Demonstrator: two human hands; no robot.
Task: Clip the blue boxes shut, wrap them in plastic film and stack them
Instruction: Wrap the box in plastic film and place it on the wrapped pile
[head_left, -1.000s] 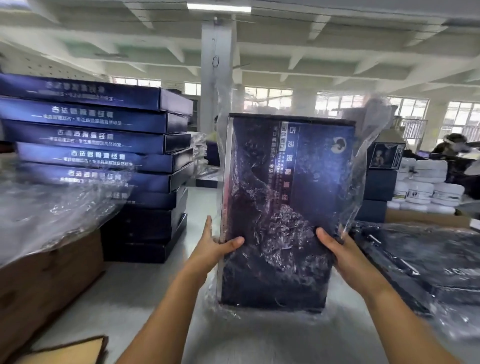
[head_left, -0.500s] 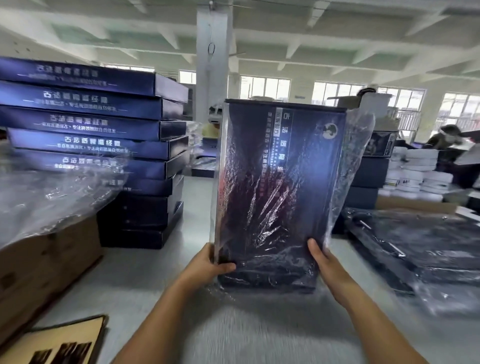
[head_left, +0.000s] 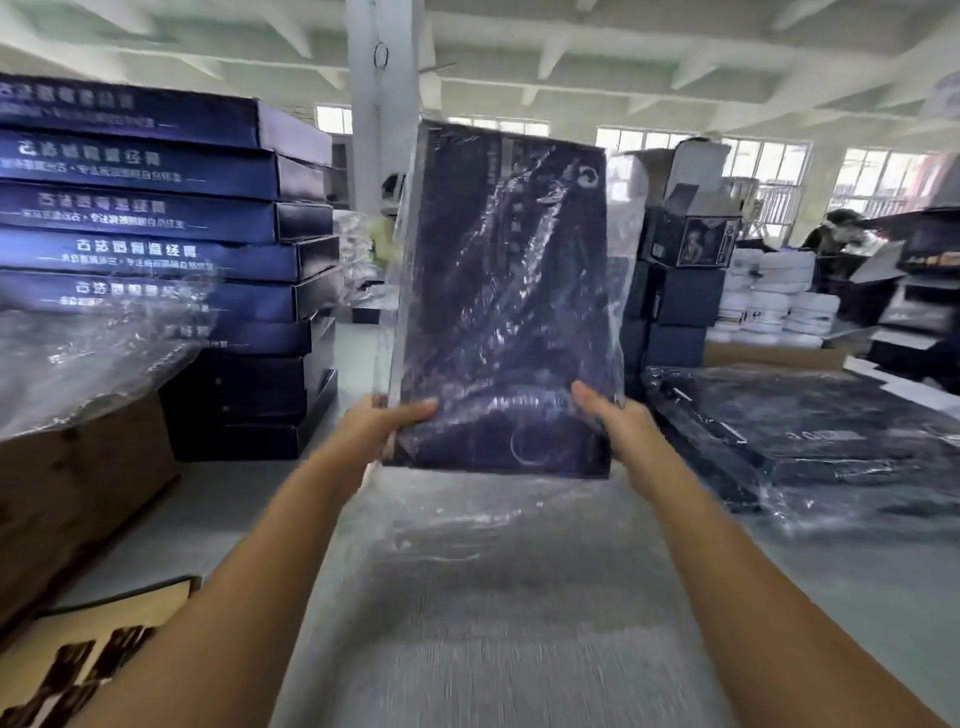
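Note:
A flat dark blue box (head_left: 501, 291) inside a loose clear plastic film bag stands upright in the air above the table, its printed face toward me. My left hand (head_left: 382, 423) grips its lower left edge, thumb across the front. On the lower right edge my right hand (head_left: 605, 410) holds the box, thumb on the front face. Loose film (head_left: 618, 218) sticks out past the box's upper right side. A tall stack of blue boxes (head_left: 171, 260) rises at the left. Film-wrapped boxes (head_left: 800, 421) lie flat at the right.
A brown carton (head_left: 78, 488) draped with plastic film sits at the left front. A brown printed card (head_left: 93, 654) lies at the lower left. Dark cartons (head_left: 675, 301) and white tubs (head_left: 769, 296) stand behind the box. A person (head_left: 841, 239) is at the far right. A white pillar (head_left: 382, 67) rises behind.
The box has been lifted off the grey table and tilted slightly; both hands have risen with it, still gripping its lower edges. The view has shifted downward.

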